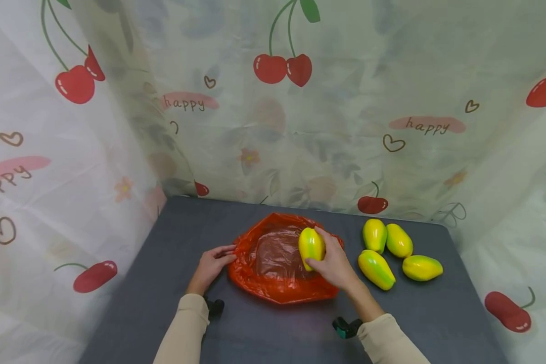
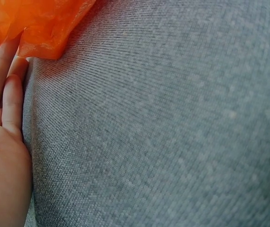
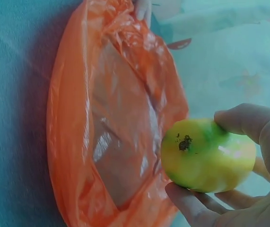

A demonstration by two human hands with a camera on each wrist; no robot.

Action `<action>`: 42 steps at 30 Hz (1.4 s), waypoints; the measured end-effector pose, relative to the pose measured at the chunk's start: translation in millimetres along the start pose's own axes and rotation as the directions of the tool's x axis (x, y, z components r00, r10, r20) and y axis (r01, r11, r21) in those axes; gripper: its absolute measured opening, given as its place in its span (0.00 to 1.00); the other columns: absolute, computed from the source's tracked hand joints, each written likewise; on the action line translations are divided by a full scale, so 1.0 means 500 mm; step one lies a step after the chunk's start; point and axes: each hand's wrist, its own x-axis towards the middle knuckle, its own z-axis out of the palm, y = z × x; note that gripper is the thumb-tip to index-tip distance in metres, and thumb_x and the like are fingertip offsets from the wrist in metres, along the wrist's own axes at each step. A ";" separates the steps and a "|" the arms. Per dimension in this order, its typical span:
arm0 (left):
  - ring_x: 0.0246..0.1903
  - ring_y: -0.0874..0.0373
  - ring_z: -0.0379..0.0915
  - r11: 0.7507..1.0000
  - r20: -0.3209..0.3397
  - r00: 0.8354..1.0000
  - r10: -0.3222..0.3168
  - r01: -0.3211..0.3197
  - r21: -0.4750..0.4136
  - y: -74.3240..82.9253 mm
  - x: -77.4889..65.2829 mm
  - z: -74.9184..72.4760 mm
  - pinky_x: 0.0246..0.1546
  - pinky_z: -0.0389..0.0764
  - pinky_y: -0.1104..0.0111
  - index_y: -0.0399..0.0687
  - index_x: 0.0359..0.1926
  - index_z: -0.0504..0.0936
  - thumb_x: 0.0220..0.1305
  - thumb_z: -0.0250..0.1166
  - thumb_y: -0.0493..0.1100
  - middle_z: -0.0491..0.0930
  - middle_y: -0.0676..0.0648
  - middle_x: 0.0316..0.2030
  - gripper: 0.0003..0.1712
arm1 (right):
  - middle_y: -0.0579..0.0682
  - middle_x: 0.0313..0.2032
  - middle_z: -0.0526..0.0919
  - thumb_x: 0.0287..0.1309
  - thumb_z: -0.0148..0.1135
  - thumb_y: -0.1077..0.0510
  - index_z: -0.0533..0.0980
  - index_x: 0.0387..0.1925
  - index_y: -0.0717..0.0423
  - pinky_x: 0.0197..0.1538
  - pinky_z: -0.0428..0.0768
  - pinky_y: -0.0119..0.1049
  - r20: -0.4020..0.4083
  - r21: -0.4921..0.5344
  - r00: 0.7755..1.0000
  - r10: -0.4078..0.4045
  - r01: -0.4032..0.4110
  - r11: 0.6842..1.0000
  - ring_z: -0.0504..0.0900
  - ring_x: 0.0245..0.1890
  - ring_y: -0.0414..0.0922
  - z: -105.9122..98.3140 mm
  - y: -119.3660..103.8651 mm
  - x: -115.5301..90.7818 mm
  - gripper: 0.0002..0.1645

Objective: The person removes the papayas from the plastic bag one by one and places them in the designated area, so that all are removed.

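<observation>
In the head view, a red plastic bag (image 1: 282, 293) lies on the dark grey cloth with its mouth spread wide. My right hand (image 1: 335, 262) grips a yellow-green papaya (image 1: 311, 247) above the right part of the bag's mouth. The right wrist view shows thumb and fingers around the papaya (image 3: 205, 153), its dark-spotted end facing the camera. At the bag's left rim, my left hand (image 1: 212, 266) touches the plastic with fairly straight fingers. Plastic covers some of its fingertips in the left wrist view.
Several more papayas lie right of the bag: two at the back, one nearer papaya (image 1: 376, 269) and one rightmost papaya (image 1: 422, 268). A curtain (image 1: 318, 126) printed with cherries stands behind the table (image 1: 273, 333) and along both sides.
</observation>
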 end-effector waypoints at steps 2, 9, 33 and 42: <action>0.56 0.54 0.82 1.000 0.002 1.000 -0.007 0.007 -0.005 0.001 0.000 -0.001 0.67 0.77 0.52 0.55 0.59 0.85 0.64 0.72 0.51 0.88 0.47 0.52 0.23 | 0.62 0.70 0.66 0.59 0.73 0.52 0.54 0.79 0.49 0.59 0.80 0.56 -0.003 -0.014 1.000 0.001 -0.001 1.000 0.74 0.60 0.58 -0.014 0.005 -0.004 0.54; 0.56 0.53 0.82 1.000 0.003 1.000 -0.016 0.016 -0.006 0.001 -0.002 -0.002 0.67 0.76 0.51 0.57 0.59 0.85 0.64 0.72 0.51 0.88 0.48 0.52 0.22 | 0.64 0.71 0.64 0.60 0.72 0.52 0.53 0.80 0.51 0.61 0.80 0.57 -0.027 -0.007 0.999 -0.022 0.022 1.000 0.72 0.62 0.59 -0.061 0.033 -0.018 0.54; 0.55 0.53 0.83 1.000 0.009 1.000 -0.022 0.022 -0.009 0.000 0.000 0.000 0.66 0.77 0.51 0.56 0.59 0.85 0.63 0.72 0.52 0.88 0.47 0.52 0.23 | 0.76 0.70 0.58 0.65 0.67 0.51 0.45 0.80 0.66 0.53 0.81 0.60 -0.136 -0.098 0.985 0.108 -0.122 0.988 0.72 0.58 0.68 -0.241 0.163 -0.115 0.56; 0.57 0.53 0.82 1.000 0.011 1.000 -0.016 0.016 -0.003 0.000 0.002 -0.004 0.67 0.76 0.52 0.56 0.60 0.85 0.63 0.73 0.52 0.87 0.47 0.53 0.24 | 0.79 0.68 0.60 0.60 0.70 0.56 0.52 0.77 0.70 0.54 0.74 0.69 -0.174 -0.219 0.981 0.087 -0.125 0.968 0.67 0.60 0.70 -0.283 0.227 -0.161 0.53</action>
